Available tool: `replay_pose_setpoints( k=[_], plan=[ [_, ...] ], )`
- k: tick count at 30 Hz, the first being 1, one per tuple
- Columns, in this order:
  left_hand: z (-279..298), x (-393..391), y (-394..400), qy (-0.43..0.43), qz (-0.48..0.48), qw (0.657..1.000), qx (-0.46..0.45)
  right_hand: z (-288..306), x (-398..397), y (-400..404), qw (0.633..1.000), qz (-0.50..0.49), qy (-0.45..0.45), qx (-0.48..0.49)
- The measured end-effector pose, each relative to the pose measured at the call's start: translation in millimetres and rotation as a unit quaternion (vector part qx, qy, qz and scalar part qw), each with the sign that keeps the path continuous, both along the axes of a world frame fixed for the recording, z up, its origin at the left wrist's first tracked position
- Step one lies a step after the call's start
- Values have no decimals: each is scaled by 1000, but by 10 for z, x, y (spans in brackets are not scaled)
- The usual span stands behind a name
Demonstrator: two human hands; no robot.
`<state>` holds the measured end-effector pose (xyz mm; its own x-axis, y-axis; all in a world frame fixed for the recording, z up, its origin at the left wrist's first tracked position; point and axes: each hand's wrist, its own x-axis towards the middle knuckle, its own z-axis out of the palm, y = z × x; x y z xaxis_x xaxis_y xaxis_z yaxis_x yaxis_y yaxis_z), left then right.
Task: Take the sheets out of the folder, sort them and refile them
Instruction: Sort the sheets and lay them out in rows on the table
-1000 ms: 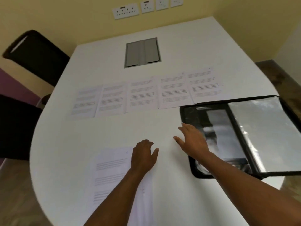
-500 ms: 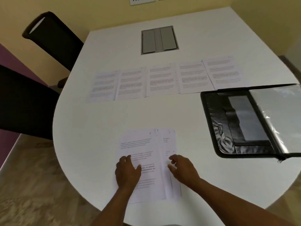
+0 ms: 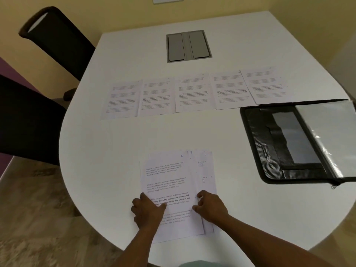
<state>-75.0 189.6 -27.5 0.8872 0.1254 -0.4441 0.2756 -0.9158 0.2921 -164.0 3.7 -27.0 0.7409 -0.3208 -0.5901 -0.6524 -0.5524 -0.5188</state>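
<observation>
White and smooth, the rounded table [image 3: 107,170] fills most of the frame, with yellow walls behind it. Nearest us, at lower centre, our left hand [image 3: 148,211] lies flat on a small stack of printed sheets [image 3: 173,182], fingers loosely spread, its grip closed on nothing. Our right hand [image 3: 211,208] curls its fingers at the stack's right edge, where lower sheets fan out; whether it pinches one we cannot tell. Small handwritten numerals mark the top corners, too faint to read surely. At right the black folder [image 3: 258,143] lies open, glossy and creased, its clear plastic sleeve cut off by the frame edge; any contents are lost in the glare. Beyond, across the middle, a row of five sheets [image 3: 193,93] lies side by side, edges slightly overlapping. Farther still, a grey rectangular hatch [image 3: 188,46] is set into the table. Black chairs [image 3: 57,41] stand at upper left.
</observation>
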Motion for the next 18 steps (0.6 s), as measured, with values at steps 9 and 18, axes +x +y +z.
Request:
replay_pose_setpoints(
  k=[9, 18],
  plan=[
    [8, 37, 5, 5, -3, 1000, -1, -8, 82, 91, 997, -68, -27, 6],
    [142, 159, -178, -32, 19, 995, -88, 265, 24, -380, 971, -191, -104, 101]
  ],
)
